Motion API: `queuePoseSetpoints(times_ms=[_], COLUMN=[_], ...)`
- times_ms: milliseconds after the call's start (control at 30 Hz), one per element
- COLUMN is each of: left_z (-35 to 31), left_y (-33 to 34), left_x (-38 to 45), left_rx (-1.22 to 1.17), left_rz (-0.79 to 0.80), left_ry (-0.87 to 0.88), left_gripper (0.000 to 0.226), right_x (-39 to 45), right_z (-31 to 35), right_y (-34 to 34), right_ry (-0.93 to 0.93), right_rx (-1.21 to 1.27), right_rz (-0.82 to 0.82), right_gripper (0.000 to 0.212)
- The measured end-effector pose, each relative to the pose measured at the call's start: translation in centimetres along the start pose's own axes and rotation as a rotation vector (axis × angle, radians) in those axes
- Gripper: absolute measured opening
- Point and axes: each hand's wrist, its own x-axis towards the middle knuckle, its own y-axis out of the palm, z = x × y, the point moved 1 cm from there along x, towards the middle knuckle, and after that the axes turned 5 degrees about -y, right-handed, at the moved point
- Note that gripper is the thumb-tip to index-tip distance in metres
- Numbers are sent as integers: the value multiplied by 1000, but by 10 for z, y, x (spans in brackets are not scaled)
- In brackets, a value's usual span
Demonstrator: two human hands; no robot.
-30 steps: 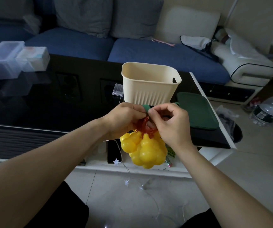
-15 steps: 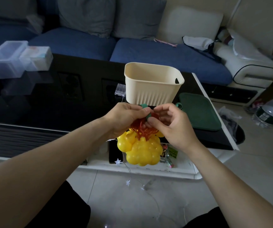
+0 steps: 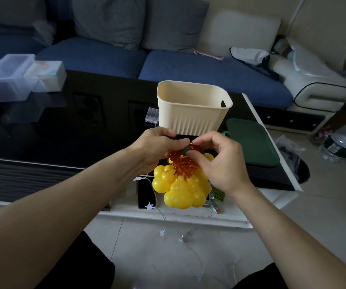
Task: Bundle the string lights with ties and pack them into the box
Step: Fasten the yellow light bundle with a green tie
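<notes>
**Tie being closed on the bundle**

Black table, sofa behind; cream box open, just beyond the hands. Lights hang in mid-air, orange wire gathered on top.

Risk: tie slips, wire springs loose.

Left hand grips the wire. Right hand pinches the tie.

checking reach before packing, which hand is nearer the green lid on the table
Right. The right hand sits just left of the green lid, almost beside its near edge. The left hand is farther left, beyond the yellow ball lights both hands hold.
</notes>
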Motion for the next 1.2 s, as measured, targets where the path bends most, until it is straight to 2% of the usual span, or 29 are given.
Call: queuePoseSetpoints(times_ms=[67, 133, 233, 333, 467, 667, 833, 1033, 1200], left_z=[0, 2, 3, 1, 1, -1, 3, 5, 8], left_y=[3, 5, 6, 6, 8, 6, 4, 4, 9], left_x=[-4, -7, -6, -7, -10, -13, -12, -10, -8], left_rx=[104, 241, 396, 557, 606, 639, 689, 667, 601], left_rz=[-14, -60, -100, -54, 24, 123, 122, 141, 128], left_ry=[94, 198, 287, 344, 293, 194, 196, 151, 128], left_gripper=[17, 8, 9, 23, 39, 47, 48, 45, 44], right_x=[1, 1, 2, 1, 0, -2, 0, 1, 1], right_z=[0, -2, -3, -2, -2, -1, -2, -6, -7], right_y=[0, -1, -2, 0, 1, -1, -4, -14, -12], right_ry=[-18, -25, -29, -35, -23, -6, 93, 91, 73], right_rx=[-30, -48, -66, -55, -26, 14, 119, 154, 80], right_rz=[6, 5, -7, -36, -47, -6, 115, 295, 245], right_gripper=[19, 19, 19, 20, 21, 24, 21, 26, 27])
